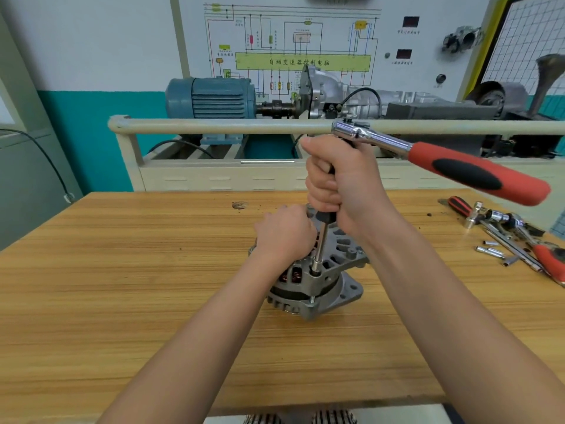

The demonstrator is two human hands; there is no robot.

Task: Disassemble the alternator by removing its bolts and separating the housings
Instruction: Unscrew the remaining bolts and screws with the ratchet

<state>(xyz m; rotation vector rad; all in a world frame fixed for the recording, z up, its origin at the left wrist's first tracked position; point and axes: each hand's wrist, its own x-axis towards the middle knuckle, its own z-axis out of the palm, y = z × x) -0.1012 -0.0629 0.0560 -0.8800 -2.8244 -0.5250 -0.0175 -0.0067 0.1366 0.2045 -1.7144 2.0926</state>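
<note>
While gripping the extension bar (321, 240) under a red-handled ratchet (440, 157), right hand (342, 182) clenching, left hand (284, 234) clutching the alternator (321, 280), board (302, 61) behind reading 自动变速器控制电脑

We see bright, even indoor light with soft, faint shadows on the striped light-wood tabletop (122, 286). Glare glints off the chrome ratchet wrench with red-and-black handle (443, 160). Wide-angle distortion bows the edges; the background looks slightly soft.
</note>
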